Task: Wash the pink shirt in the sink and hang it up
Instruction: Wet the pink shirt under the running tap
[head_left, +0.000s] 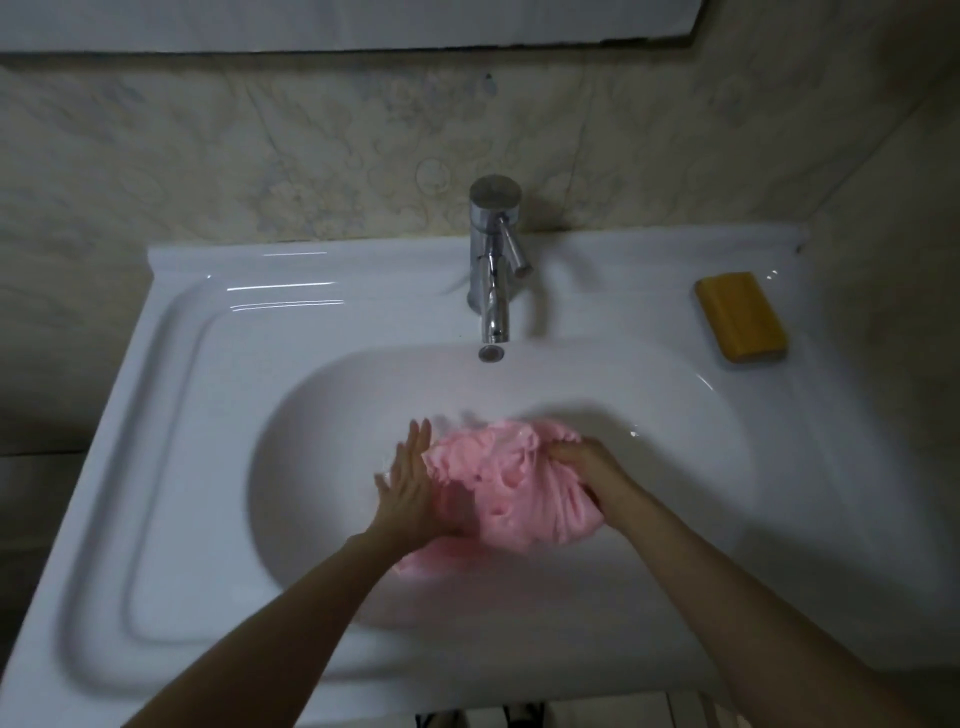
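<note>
The pink shirt lies bunched into a wet ball in the middle of the white sink basin. My left hand presses against the shirt's left side with its fingers straight and pointing away from me. On the shirt's right side, my right hand grips a fold of the cloth with curled fingers. Part of the shirt trails under my left wrist. The chrome tap stands behind the basin, its spout over the far rim; I see no water stream.
A yellow bar of soap lies on the sink's right ledge. A flat recessed ledge takes up the left of the sink top. A tiled wall rises behind, and a mirror edge runs along the top.
</note>
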